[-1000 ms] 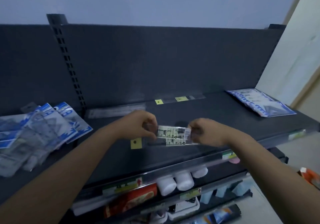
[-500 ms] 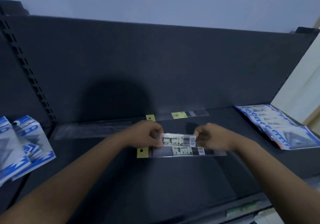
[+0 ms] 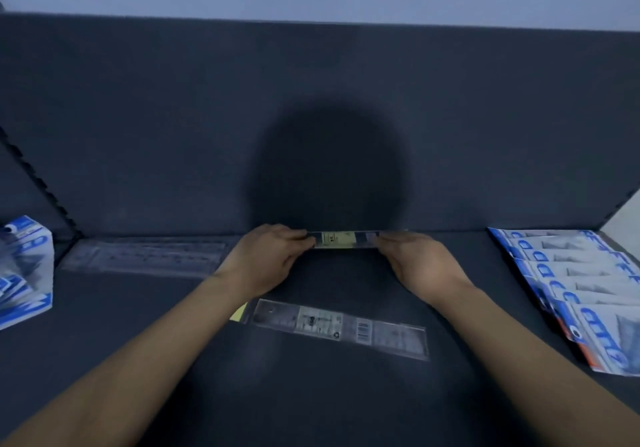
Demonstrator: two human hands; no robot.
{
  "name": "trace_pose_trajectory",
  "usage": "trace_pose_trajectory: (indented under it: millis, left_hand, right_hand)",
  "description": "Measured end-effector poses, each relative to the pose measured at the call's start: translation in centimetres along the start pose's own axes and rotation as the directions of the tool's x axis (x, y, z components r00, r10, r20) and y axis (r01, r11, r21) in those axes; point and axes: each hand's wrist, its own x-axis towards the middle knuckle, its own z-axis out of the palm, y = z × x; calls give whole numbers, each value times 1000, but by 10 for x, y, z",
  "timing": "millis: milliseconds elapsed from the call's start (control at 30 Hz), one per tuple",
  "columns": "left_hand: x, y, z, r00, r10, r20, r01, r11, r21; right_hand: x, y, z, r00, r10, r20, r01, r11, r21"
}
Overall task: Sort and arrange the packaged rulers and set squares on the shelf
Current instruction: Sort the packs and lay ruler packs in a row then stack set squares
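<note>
The dark shelf fills your view, its back panel rising at 12 o'clock with a round shadow on it. At 3 o'clock a fanned stack of blue-and-white set square packs lies flat; at 9 o'clock a second pile of blue packs sits at the frame edge. A clear packaged ruler lies along the back panel at 10 o'clock. Another clear ruler lies flat at centre between your forearms. Your left hand and right hand each pinch one end of a yellow-labelled ruler, fingers clamped on it, at the foot of the back panel at 12 o'clock.
</note>
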Motion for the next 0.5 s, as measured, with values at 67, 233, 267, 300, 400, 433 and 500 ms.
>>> trace_pose_trajectory:
  millis: [67,233,267,300,400,433,500]
  left_hand:
    - [-2,1,5,996,-50,75,45,997,69]
    - [-10,6,1,993,-108,38,109,994,-31]
    - [-11,8,-2,993,-117,21,118,991,-62]
    - [-12,9,-6,991,-130,12,130,983,-126]
    - [-19,10,-26,957,-210,199,278,856,-436]
    - [-21,9,-32,929,-204,310,335,820,-464]
    - [-24,8,-42,868,-169,467,379,834,-401]
  right_hand:
    - [3,5,9,997,-11,81,11,1000,0]
    - [0,9,11,998,-60,31,56,992,116]
    - [-3,8,10,996,-83,-33,87,985,146]
    - [-7,5,8,990,-100,-96,118,971,206]
    - [-16,-9,-10,996,-91,25,71,892,447]
    - [-17,-13,-15,986,-104,130,30,878,478]
    - [-18,-21,-17,955,-146,259,17,896,443]
